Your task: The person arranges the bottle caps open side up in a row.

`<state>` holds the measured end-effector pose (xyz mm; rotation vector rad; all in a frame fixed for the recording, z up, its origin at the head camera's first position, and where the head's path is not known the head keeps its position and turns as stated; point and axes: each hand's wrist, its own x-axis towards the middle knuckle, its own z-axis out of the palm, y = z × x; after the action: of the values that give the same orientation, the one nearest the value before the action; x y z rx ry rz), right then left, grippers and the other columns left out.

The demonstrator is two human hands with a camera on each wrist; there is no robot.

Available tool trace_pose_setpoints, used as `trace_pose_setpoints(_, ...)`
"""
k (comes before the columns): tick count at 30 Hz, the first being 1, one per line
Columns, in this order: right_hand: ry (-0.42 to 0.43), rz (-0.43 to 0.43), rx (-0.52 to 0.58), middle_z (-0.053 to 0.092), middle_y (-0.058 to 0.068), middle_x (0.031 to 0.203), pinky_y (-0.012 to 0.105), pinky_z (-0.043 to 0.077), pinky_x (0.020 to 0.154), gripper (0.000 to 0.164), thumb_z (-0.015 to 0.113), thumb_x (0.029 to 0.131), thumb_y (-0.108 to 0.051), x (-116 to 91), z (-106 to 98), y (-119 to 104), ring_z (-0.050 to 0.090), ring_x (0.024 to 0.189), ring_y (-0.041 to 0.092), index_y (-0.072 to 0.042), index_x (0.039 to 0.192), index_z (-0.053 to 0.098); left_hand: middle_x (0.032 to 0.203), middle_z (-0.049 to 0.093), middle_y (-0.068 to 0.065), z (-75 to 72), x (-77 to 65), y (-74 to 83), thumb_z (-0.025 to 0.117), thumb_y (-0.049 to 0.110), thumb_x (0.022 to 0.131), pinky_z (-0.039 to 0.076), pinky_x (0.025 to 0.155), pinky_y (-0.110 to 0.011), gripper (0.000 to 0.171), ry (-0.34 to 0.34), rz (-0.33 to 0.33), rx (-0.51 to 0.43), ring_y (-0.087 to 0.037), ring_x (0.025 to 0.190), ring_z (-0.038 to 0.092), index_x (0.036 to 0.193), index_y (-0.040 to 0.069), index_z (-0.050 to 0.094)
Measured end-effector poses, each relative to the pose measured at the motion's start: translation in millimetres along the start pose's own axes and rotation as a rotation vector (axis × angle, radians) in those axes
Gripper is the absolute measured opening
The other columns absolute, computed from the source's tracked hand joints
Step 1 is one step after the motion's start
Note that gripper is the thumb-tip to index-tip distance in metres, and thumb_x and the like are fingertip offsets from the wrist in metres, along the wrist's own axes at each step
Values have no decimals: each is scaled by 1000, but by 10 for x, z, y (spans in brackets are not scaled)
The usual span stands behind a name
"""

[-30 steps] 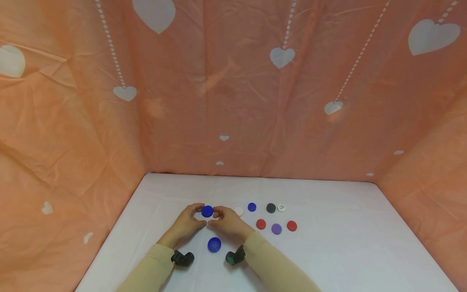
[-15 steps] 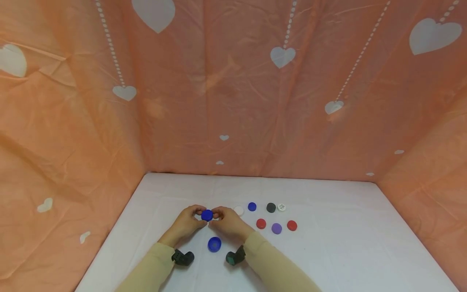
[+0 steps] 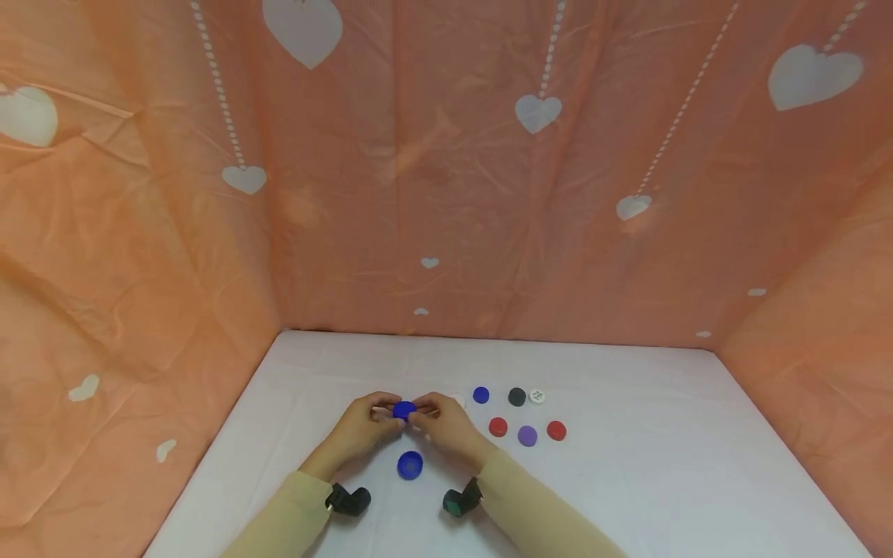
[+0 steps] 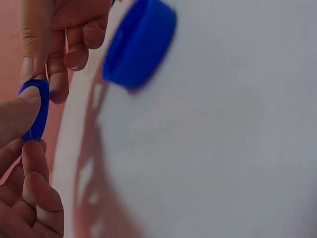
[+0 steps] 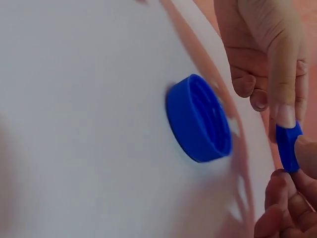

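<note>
Between both hands, over the white table, is a small blue bottle cap (image 3: 404,410). My left hand (image 3: 361,428) holds it from the left, thumb and fingertips at its edge. From the right, my right hand (image 3: 449,428) pinches the same cap. In the left wrist view one thumb lies across the blue cap (image 4: 42,111) while the other hand's thumb touches its end. The right wrist view shows the cap (image 5: 288,144) tilted on edge between the fingertips. A larger blue bottle cap (image 3: 410,465), its hollow side up, lies on the table nearer the body, between the wrists.
Right of the hands lie several caps: a blue one (image 3: 480,395), a black one (image 3: 517,397), a patterned white one (image 3: 536,396), two red, the nearer (image 3: 498,427), and a purple one (image 3: 527,436). A white cap (image 3: 457,400) is partly hidden behind the right hand.
The held cap has come slightly toward the body and right, and is now tilted. The right thumb has moved onto it, and the right forearm has shifted a little to the right.
</note>
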<state>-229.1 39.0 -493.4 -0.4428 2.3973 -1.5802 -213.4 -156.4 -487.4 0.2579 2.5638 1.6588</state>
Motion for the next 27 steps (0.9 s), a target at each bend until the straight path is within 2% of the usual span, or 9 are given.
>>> trace_pose_setpoints(4, 7, -2, -18, 63, -5, 98, 30, 51, 71, 26, 63, 95, -33, -142, -109, -29, 61, 84, 15, -16, 113, 63, 108, 63, -11, 36, -35, 94, 75, 13, 85, 53, 62, -31, 42, -54, 7, -63, -21, 78, 64, 123, 0, 60)
trace_pose_setpoints(12, 31, 15, -33, 62, -8, 102, 31, 51, 75, 27, 61, 95, -40, -344, -244, -3, 58, 91, 14, -22, 114, 63, 102, 65, -6, 141, -90, 243, 74, 13, 86, 48, 52, -27, 34, -69, 47, -41, -25, 71, 61, 116, 3, 64)
trace_pose_setpoints(17, 38, 1, -37, 62, -8, 103, 31, 50, 79, 28, 59, 96, -40, -377, -266, 10, 59, 93, 14, -22, 117, 62, 95, 67, -6, 165, -92, 247, 74, 14, 86, 46, 49, -26, 31, -70, 63, -40, -24, 67, 60, 113, 2, 65)
trace_pose_setpoints(21, 37, -7, -21, 63, -6, 103, 31, 52, 76, 28, 60, 96, -38, -388, -277, 10, 59, 92, 15, -20, 117, 62, 91, 68, -6, 166, -92, 239, 74, 15, 86, 46, 49, -25, 29, -65, 72, -41, -25, 67, 59, 111, 2, 66)
trace_pose_setpoints(27, 45, -24, -43, 63, -6, 103, 29, 52, 74, 27, 58, 97, -38, -400, -278, -11, 59, 90, 15, -19, 116, 63, 88, 68, -6, 167, -87, 229, 71, 21, 89, 46, 57, -24, 27, -50, 66, -37, -24, 76, 61, 109, 3, 68)
